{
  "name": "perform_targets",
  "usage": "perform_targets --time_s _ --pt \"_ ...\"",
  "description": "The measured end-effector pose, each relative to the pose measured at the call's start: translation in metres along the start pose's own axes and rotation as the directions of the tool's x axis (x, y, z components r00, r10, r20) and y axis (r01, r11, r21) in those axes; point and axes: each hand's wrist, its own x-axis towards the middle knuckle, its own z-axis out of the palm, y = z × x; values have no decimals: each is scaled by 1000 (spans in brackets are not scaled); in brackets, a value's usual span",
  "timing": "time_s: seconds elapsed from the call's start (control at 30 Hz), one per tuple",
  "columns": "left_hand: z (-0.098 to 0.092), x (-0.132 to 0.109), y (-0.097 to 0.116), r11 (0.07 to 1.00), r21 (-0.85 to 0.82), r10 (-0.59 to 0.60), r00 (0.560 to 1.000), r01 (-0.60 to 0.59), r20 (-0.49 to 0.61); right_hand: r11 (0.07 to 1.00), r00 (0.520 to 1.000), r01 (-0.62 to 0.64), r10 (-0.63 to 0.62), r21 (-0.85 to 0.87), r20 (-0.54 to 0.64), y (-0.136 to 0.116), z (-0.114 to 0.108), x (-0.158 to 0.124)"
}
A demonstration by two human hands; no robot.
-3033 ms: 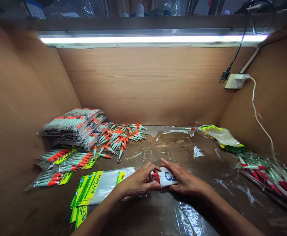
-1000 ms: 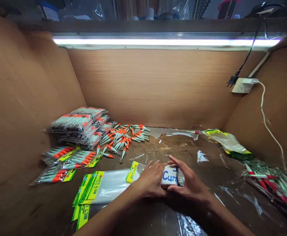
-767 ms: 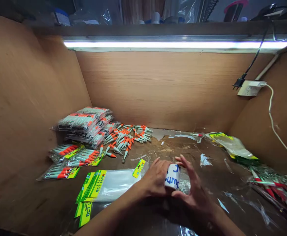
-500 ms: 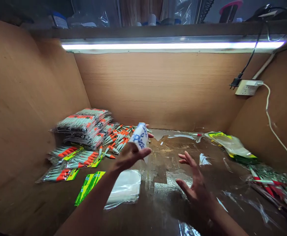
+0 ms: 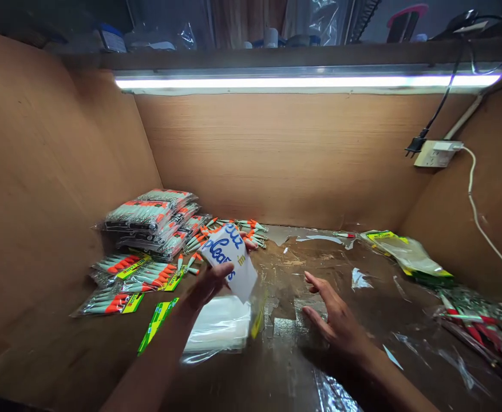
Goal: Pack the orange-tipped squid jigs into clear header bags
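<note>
My left hand (image 5: 213,284) grips a white piece of paper (image 5: 232,257) with blue lettering and a small yellow mark, held tilted above the bench. Behind it lies a pile of loose orange-and-white fishing lures (image 5: 251,226), partly hidden. Below the hand is a stack of clear plastic bags (image 5: 220,329). A blurred yellow scrap (image 5: 257,321) shows at the stack's right edge. Green-and-yellow header cards (image 5: 157,326) lie left of my forearm. To the right, my right hand (image 5: 330,312) hovers above the bench with fingers apart, holding nothing.
Bagged lures (image 5: 147,214) are heaped at the back left, with carded packs (image 5: 126,280) before them. Empty-looking carded bags (image 5: 405,254) and red-and-silver lures (image 5: 482,326) lie right. A power socket (image 5: 437,154) with a white cable is on the wall.
The white paper has turned to show more of its lettered face and has moved left and down with my left hand. My right hand has shifted slightly left. The yellow scrap has appeared.
</note>
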Motion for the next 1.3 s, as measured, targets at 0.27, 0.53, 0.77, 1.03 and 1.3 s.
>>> perform_targets --time_s 0.27,0.53,0.77,1.03,1.3 --pt "31 -3 -41 826 -498 -206 963 266 174 972 995 -100 96 214 27 -19 0 24" --pt "20 -8 -57 704 -628 -274 943 332 191 962 992 14 -49 272 119 -79 5 105" --pt "19 -9 -78 714 -599 -347 926 363 148 972 972 29 -81 234 219 -92 59 129" --pt "26 -5 -58 706 -657 -345 939 267 11 973 972 49 -98 225 212 -91 64 126" --pt "27 -5 -60 719 -670 -275 961 185 -30 970 983 35 -77 240 168 -98 66 125"
